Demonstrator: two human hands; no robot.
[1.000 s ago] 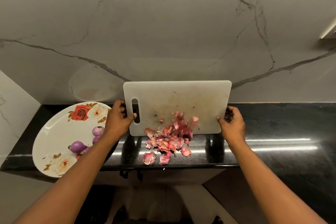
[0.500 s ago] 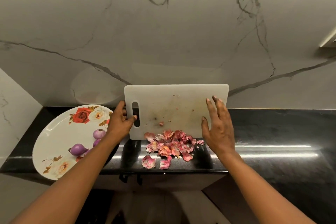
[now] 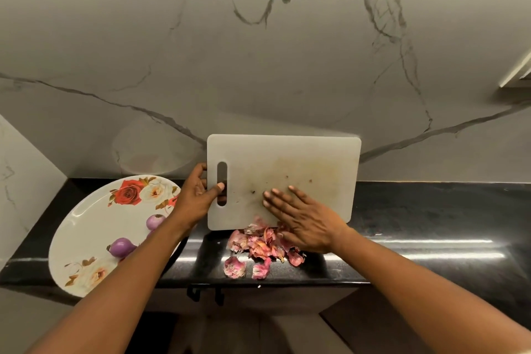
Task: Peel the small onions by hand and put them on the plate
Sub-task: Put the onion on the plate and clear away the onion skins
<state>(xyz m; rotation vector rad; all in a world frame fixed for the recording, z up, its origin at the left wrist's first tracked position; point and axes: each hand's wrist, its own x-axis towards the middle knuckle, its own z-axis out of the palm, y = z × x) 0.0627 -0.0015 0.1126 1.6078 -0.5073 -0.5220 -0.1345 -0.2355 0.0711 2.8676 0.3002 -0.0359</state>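
A white cutting board (image 3: 310, 169) stands tilted up on the black counter. My left hand (image 3: 198, 195) grips it at the handle slot on its left edge. My right hand (image 3: 304, 218) lies flat on the board's face, fingers spread, holding nothing. A heap of pink onion skins (image 3: 260, 247) lies on the counter just below the board's lower edge. A white plate with rose print (image 3: 94, 227) sits at the left, overhanging the counter edge, with peeled purple onions (image 3: 122, 246) on it; my left forearm hides part of them.
The black counter (image 3: 431, 224) runs to the right, and its front edge is close below the skins. A marble wall (image 3: 258, 52) rises right behind the board. A side wall closes off the left end.
My right hand left the board's right edge and moved onto its face, sliding down toward the skins. The skins that were falling now lie on the counter.
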